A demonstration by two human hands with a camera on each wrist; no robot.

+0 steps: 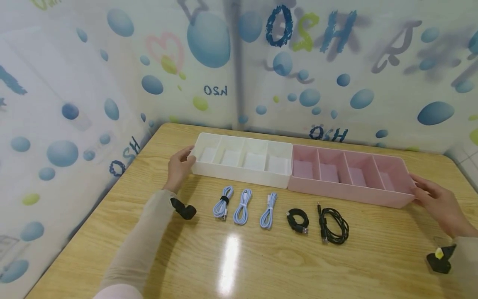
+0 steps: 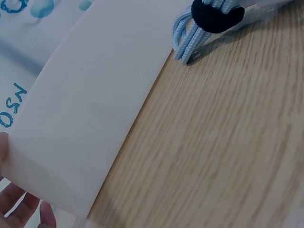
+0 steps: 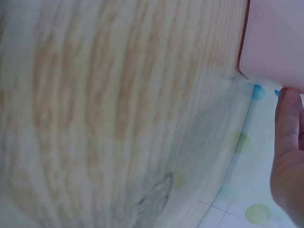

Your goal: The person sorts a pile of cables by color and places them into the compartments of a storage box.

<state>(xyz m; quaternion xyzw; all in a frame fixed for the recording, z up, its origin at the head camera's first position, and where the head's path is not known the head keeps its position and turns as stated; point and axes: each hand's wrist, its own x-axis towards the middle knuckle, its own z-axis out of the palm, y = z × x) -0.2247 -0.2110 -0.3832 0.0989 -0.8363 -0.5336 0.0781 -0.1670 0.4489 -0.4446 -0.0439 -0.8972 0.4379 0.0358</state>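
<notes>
A white divided organizer box (image 1: 242,174) and a pink one (image 1: 343,193) stand end to end on the table. My left hand (image 1: 180,166) touches the outer left end of the white box; the left wrist view shows its fingers (image 2: 21,209) spread at that end. My right hand (image 1: 437,201) rests against the pink box's outer right end, its fingers (image 3: 288,118) fairly straight in the right wrist view. In front of the boxes lie three coiled light-blue cables (image 1: 223,202) (image 1: 243,207) (image 1: 268,211), a small black cable (image 1: 297,221) and a larger black cable (image 1: 334,225).
The wooden table (image 1: 276,265) runs back to a patterned curtain (image 1: 209,95) behind the boxes and along the left. Each wrist wears a small black camera mount (image 1: 183,209) (image 1: 440,259). A bright reflection crosses the tabletop near the front.
</notes>
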